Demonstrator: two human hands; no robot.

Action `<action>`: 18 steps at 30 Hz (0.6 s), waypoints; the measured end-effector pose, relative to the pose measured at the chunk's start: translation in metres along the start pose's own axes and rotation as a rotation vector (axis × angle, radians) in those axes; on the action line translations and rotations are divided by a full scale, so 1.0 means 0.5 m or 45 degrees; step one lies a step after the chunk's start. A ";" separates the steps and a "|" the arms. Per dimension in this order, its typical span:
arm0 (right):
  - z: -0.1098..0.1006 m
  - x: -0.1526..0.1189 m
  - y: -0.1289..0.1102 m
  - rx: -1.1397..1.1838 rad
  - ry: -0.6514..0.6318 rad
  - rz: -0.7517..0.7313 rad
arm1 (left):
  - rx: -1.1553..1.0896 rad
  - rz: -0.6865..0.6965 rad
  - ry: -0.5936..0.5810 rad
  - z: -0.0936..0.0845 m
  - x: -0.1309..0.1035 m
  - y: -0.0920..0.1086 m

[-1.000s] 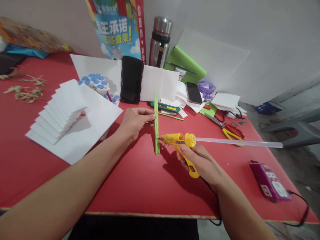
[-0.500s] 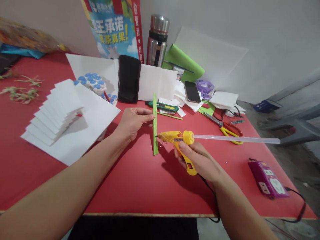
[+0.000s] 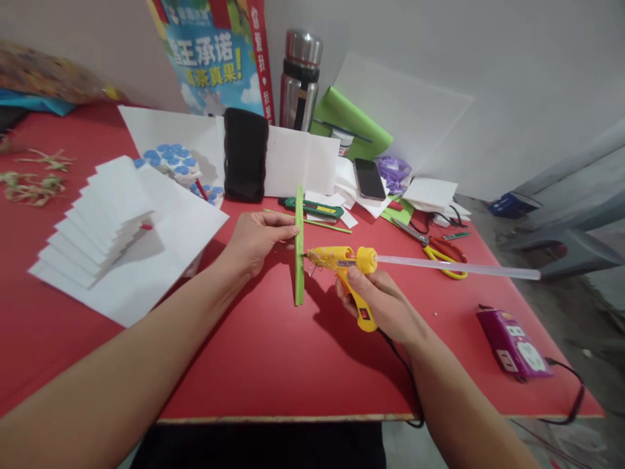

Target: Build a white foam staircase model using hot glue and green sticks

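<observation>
Pinching a green strip between left hand thumb and fingers, roughly upright in view. Gripping a yellow glue gun in the right hand, pointing its nozzle right at the strip; can't tell if actually touching. Kinda cluttered just beyond the left hand: see a green cutter, thin green stick and upright black thing. Spot stacked white paper left of it, plus scissors beyond the right hand, partly blocked by the clear glue stick.
</observation>
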State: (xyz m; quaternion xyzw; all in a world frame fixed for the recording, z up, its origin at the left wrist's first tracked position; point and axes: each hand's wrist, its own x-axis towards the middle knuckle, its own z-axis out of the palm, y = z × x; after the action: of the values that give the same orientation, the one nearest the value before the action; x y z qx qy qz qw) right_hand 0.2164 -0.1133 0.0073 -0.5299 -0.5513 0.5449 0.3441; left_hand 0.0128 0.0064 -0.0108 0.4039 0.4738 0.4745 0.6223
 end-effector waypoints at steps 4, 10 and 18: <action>-0.008 -0.007 -0.001 -0.038 -0.056 0.019 | -0.014 -0.015 0.001 0.000 0.000 0.000; -0.018 -0.026 -0.018 -0.098 -0.153 0.203 | -0.021 -0.036 0.021 0.002 -0.003 0.005; -0.009 -0.015 -0.013 0.021 -0.025 0.061 | -0.015 -0.027 -0.001 0.002 -0.002 0.003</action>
State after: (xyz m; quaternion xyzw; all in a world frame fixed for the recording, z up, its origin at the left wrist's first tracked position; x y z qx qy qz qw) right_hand 0.2209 -0.1185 0.0158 -0.5347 -0.5373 0.5628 0.3297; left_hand 0.0132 0.0057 -0.0089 0.3952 0.4751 0.4705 0.6299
